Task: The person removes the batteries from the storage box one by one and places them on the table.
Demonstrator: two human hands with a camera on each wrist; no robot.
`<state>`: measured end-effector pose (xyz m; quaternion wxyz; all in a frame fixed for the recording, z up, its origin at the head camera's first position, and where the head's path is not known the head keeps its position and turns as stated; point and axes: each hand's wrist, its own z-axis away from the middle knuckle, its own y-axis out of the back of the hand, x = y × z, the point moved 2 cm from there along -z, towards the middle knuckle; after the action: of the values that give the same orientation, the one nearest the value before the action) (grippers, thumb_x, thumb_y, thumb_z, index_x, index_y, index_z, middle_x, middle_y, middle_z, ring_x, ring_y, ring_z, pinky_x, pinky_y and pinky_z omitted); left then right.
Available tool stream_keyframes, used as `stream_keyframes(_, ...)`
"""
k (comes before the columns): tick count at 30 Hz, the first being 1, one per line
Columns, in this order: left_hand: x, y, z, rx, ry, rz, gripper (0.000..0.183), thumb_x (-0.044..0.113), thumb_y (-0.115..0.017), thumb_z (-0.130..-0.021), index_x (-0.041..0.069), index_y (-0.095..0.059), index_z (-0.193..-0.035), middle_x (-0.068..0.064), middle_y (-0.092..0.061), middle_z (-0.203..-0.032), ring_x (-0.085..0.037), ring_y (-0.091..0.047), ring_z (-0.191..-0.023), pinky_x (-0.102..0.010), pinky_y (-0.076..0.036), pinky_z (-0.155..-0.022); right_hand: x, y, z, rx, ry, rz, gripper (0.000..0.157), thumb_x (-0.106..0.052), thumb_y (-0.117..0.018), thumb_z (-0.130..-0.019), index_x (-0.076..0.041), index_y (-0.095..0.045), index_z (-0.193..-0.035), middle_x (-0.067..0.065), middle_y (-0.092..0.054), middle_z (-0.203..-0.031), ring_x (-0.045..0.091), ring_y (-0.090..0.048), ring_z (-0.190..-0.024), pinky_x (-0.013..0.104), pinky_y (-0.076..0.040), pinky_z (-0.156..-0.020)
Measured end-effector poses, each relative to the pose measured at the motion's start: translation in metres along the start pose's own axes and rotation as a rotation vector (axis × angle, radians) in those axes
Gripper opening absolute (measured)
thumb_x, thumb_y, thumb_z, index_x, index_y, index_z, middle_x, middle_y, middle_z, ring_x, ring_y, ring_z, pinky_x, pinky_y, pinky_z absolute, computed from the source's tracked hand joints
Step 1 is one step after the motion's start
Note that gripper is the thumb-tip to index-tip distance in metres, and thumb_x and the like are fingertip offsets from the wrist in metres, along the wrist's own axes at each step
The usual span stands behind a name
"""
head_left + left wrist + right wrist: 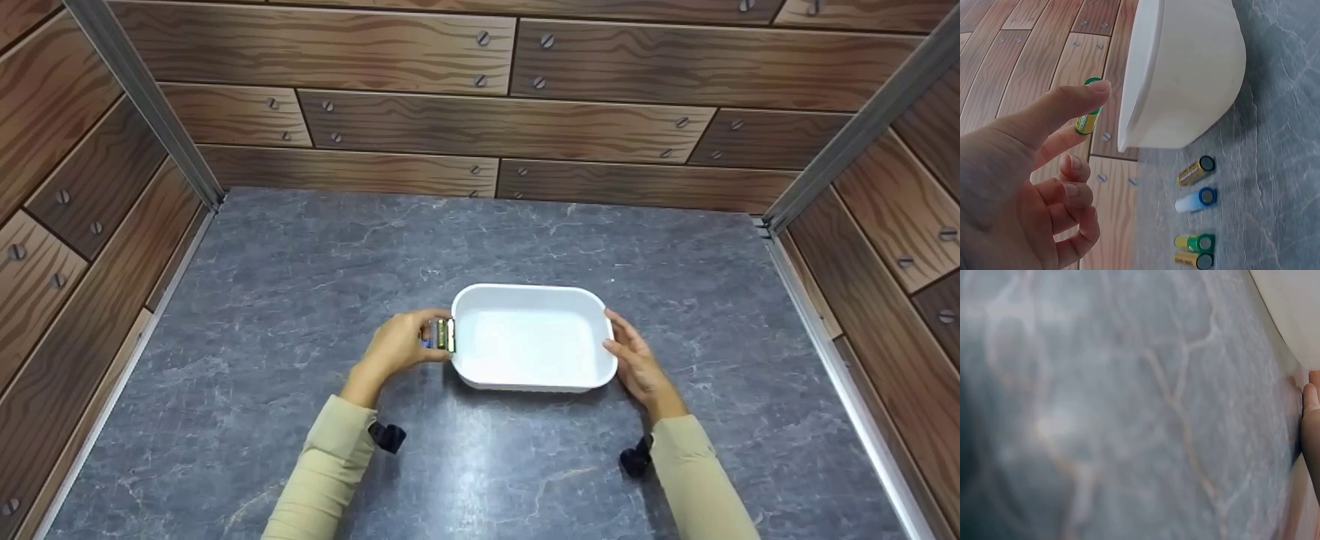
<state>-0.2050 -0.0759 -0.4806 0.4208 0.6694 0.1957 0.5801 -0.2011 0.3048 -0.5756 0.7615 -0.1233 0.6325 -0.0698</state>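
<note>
My left hand (401,341) is at the left end of a white plastic tub (534,388). Between its thumb and a finger it pinches a green-and-gold battery (1086,122), near the tub's rim; the other fingers curl loosely. Several batteries lie on the tabletop below that hand: a gold-and-black battery (1195,170), a blue-and-white battery (1192,201), a green battery (1192,242) and another gold battery (1190,259). My right hand (637,365) holds the tub's right end, its thumb tip at the rim. Only part of the right hand (1311,422) shows in the right wrist view.
The dark marbled tabletop (247,315) spreads around the tub. Wood-patterned panels rise at the back (405,56) and on both sides, joined by grey metal corner posts (142,94). A small black device (388,436) sits at the left sleeve cuff.
</note>
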Motion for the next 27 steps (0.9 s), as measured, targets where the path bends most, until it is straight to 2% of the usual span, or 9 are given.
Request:
stream_keyframes(4, -0.007, 0.003, 0.001, 0.021, 0.011, 0.025, 0.056, 0.025, -0.086, -0.069, 0.020, -0.066, -0.121, -0.008, -0.062, -0.078, -0.010, -0.043, -0.063, -0.025, -0.033, -0.057, -0.002, -0.001, 0.000, 0.045, -0.031, 0.030, 0.049, 0.002, -0.049, -0.095, -0.026, -0.048, -0.135, -0.018, -0.059, -0.121, 0.003, -0.059, -0.110, 0.022, -0.051, -0.088)
stream_keyframes(13, -0.027, 0.011, 0.007, 0.018, 0.083, -0.001, 0.056, 0.021, -0.084, -0.071, 0.021, -0.064, -0.123, -0.009, -0.061, -0.080, -0.012, -0.044, -0.065, -0.026, -0.032, -0.058, -0.002, -0.001, 0.000, 0.046, -0.027, 0.029, 0.048, 0.002, -0.048, -0.095, -0.027, -0.049, -0.132, -0.020, -0.058, -0.122, 0.001, -0.057, -0.111, 0.022, -0.050, -0.088)
stream_keyframes(21, -0.043, 0.015, 0.011, 0.022, 0.144, -0.009, 0.058, 0.019, -0.083, -0.070, 0.020, -0.063, -0.124, -0.012, -0.067, -0.086, -0.019, -0.055, -0.073, -0.033, -0.043, -0.065, -0.001, -0.002, 0.001, 0.033, -0.028, 0.027, 0.050, 0.002, -0.048, -0.095, -0.022, -0.044, -0.139, -0.021, -0.057, -0.124, 0.000, -0.056, -0.113, 0.022, -0.050, -0.090)
stream_keyframes(27, -0.050, 0.016, 0.014, 0.001, 0.164, -0.008, 0.057, 0.019, -0.082, -0.073, 0.018, -0.061, -0.126, -0.006, -0.059, -0.079, -0.014, -0.046, -0.066, -0.027, -0.035, -0.060, -0.001, -0.002, 0.001, 0.034, -0.021, 0.026, 0.047, 0.002, -0.047, -0.095, -0.029, -0.050, -0.130, -0.019, -0.059, -0.121, 0.002, -0.058, -0.110, 0.022, -0.051, -0.088)
